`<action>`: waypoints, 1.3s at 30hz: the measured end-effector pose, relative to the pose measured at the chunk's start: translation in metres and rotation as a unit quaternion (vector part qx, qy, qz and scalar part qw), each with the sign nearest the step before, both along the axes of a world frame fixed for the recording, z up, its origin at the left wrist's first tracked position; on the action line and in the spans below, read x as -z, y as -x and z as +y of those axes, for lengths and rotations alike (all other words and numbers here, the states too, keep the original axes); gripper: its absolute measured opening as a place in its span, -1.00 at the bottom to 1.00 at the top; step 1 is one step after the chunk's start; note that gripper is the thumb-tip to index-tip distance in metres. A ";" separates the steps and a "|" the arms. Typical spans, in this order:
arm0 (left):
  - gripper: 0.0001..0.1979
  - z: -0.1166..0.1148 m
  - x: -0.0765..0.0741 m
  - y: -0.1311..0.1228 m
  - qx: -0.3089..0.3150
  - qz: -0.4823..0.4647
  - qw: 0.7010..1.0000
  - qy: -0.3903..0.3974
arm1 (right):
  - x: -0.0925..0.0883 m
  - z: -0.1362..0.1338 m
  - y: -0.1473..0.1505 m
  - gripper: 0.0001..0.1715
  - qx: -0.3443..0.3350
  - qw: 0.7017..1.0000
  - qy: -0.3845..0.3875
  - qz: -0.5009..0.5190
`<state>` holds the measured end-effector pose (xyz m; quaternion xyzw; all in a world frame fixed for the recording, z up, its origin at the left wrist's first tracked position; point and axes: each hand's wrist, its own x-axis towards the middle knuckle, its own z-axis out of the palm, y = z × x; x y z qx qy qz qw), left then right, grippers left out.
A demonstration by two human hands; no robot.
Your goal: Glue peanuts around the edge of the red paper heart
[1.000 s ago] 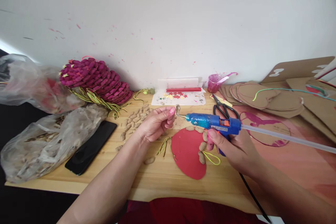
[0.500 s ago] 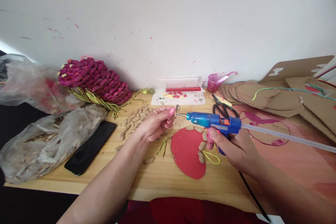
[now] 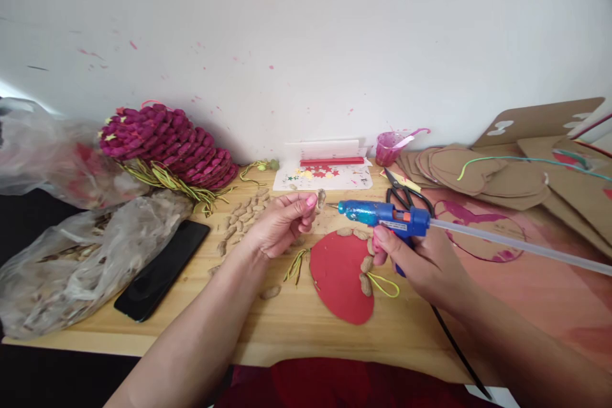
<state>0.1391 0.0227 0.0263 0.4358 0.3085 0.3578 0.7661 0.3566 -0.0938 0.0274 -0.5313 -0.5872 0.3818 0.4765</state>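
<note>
My left hand (image 3: 285, 220) pinches a peanut (image 3: 320, 199) between thumb and fingertips, above the table. My right hand (image 3: 425, 261) is wrapped round a blue glue gun (image 3: 382, 213), its metal nozzle pointing left at the peanut. A long clear glue stick (image 3: 507, 242) sticks out of the gun's back. Below lies a red heart-shaped piece (image 3: 339, 280) with several peanuts along its upper and right edge. A yellow-green cord loop (image 3: 386, 287) comes out at its right and a cord tuft (image 3: 297, 264) at its left. Loose peanuts (image 3: 243, 213) are scattered beyond my left wrist.
At left are plastic bags (image 3: 86, 268), a black phone (image 3: 162, 271) and a stack of magenta peanut-covered pieces (image 3: 172, 143). White paper with stars (image 3: 291, 183), a pink cup (image 3: 387, 150), scissors (image 3: 406, 194) and cardboard shapes (image 3: 468, 169) lie along the back and right.
My right hand has drawn the glue gun slightly, and its nozzle now sits a little apart from the peanut. My left hand keeps its pinch on the peanut. The view has shifted slightly.
</note>
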 end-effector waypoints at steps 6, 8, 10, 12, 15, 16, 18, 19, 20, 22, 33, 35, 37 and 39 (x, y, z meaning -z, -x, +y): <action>-0.69 -0.008 -0.005 0.003 -0.019 0.253 0.951 -0.175 | -0.004 0.008 -0.002 -0.58 0.044 0.998 -0.017 -0.037; -0.79 -0.015 -0.003 0.002 -0.030 0.336 0.905 -0.259 | -0.002 0.010 -0.002 -0.60 0.054 0.998 -0.009 -0.032; -0.89 -0.022 -0.001 0.001 -0.041 0.378 0.867 -0.323 | 0.000 0.010 -0.001 -0.61 0.063 0.998 0.001 -0.032; -0.96 -0.028 0.001 -0.002 -0.037 0.396 0.845 -0.358 | 0.003 0.010 0.000 -0.60 0.066 0.997 0.012 -0.031; -0.94 -0.034 0.003 -0.006 -0.032 0.428 0.814 -0.392 | 0.007 0.009 0.003 -0.58 0.070 0.997 0.022 -0.030; -0.93 -0.034 0.004 -0.008 -0.030 0.440 0.802 -0.403 | 0.008 0.009 0.003 -0.58 0.071 0.997 0.025 -0.023; -0.93 -0.035 0.007 -0.010 -0.026 0.459 0.780 -0.424 | 0.008 0.008 0.005 -0.55 0.071 0.997 0.043 0.006; -0.93 -0.035 0.008 -0.010 -0.023 0.466 0.772 -0.432 | 0.008 0.009 0.006 -0.54 0.071 0.995 0.058 0.025; -0.94 -0.035 0.009 -0.011 -0.021 0.471 0.765 -0.439 | 0.007 0.009 0.007 -0.52 0.073 0.994 0.073 0.041; -0.95 -0.035 0.011 -0.011 -0.015 0.479 0.754 -0.449 | 0.005 0.010 0.008 -0.50 0.078 0.991 0.092 0.056; -0.95 -0.039 0.013 -0.013 -0.011 0.505 0.715 -0.483 | 0.005 0.008 0.007 -0.46 0.071 0.987 0.133 0.061; -0.95 -0.040 0.014 -0.013 -0.010 0.509 0.709 -0.488 | 0.004 0.008 0.007 -0.45 0.068 0.984 0.147 0.074; -0.95 -0.040 0.014 -0.013 -0.013 0.511 0.708 -0.487 | 0.004 0.009 0.007 -0.46 0.067 0.984 0.145 0.075; -0.93 -0.040 0.015 -0.014 -0.017 0.511 0.708 -0.486 | 0.004 0.010 0.007 -0.47 0.067 0.986 0.138 0.072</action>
